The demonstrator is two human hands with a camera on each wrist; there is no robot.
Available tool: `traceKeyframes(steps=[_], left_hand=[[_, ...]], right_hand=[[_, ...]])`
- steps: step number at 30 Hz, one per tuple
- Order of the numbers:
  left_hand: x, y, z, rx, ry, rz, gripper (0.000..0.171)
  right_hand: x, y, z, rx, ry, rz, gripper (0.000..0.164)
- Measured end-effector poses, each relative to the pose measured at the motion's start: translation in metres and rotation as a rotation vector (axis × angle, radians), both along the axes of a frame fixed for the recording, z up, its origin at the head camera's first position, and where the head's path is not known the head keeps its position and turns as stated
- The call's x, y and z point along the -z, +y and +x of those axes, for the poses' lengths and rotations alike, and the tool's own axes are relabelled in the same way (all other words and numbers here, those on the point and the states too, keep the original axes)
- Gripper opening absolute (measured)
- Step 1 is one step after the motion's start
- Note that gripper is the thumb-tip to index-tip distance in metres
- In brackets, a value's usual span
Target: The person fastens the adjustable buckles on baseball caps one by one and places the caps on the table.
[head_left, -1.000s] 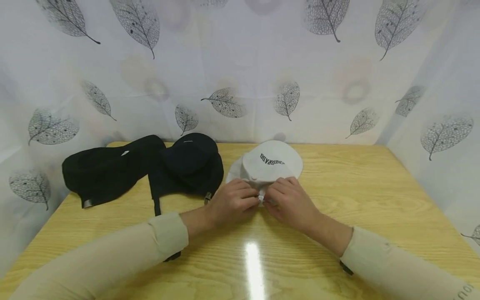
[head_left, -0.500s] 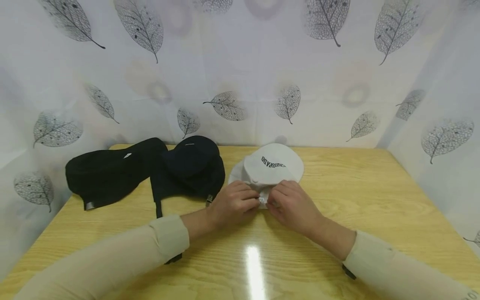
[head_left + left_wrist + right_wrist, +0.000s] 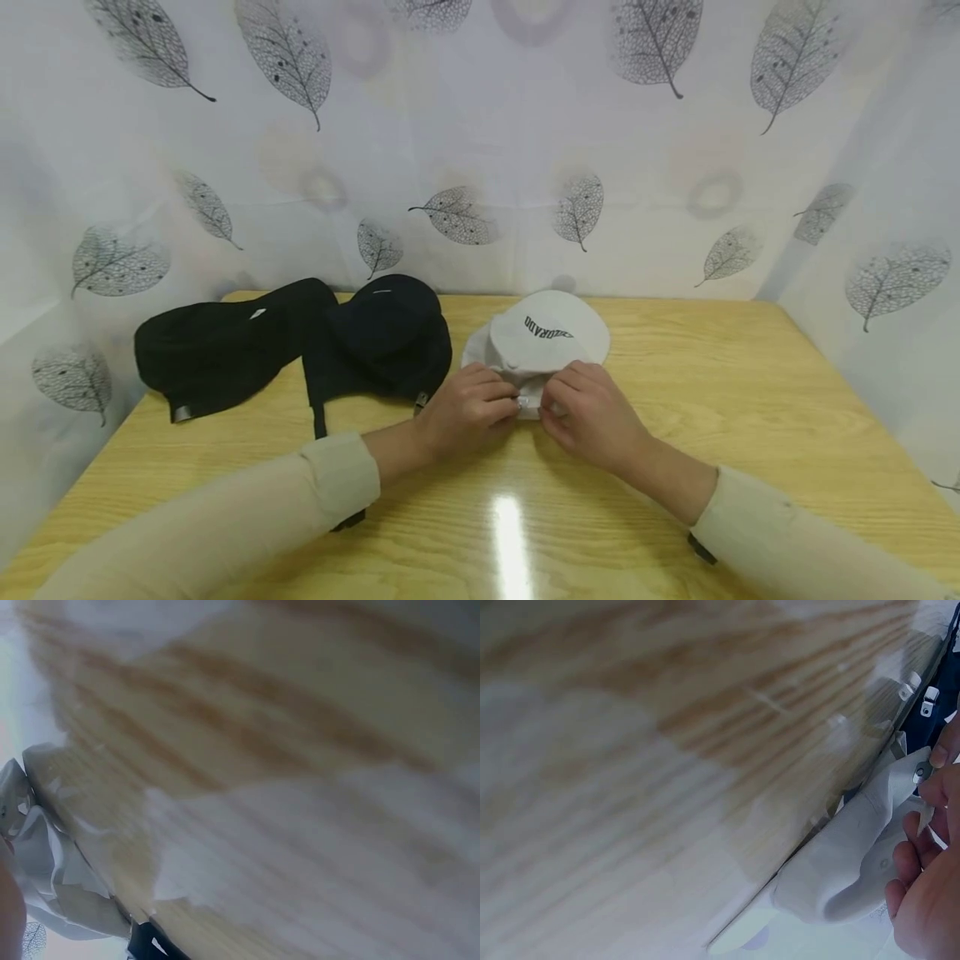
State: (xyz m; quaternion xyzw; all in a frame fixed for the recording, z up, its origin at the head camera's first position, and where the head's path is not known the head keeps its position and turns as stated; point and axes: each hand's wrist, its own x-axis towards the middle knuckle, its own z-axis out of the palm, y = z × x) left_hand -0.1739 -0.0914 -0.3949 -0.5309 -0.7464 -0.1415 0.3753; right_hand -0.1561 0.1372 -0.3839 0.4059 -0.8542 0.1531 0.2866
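Leaf-print curtain behind glossy wooden table, left hand and right hand in pinches on white hat

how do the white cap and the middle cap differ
The white cap is pale, the middle cap very dark. The white cap bears dark lettering; the middle cap shows a short pale mark. The left hand and right hand hold the white cap; neither holds the middle cap. Both are on the table.

soft light, glare on table, wrist views blurred
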Motion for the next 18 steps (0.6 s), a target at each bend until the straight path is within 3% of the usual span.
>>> traceKeyframes(steps=[11,18], left_hand=[[0.0002,0.0012,0.0016,-0.002,0.008,0.003,0.005],[-0.0009,0.0023,0.0025,0.002,0.006,0.005,0.004]], right_hand=[[0.0007,0.0038,-0.0013,-0.027,-0.038,-0.022,0.022],[0.0008,0.003,-0.0027,-0.071,0.014,-0.009,0.024]])
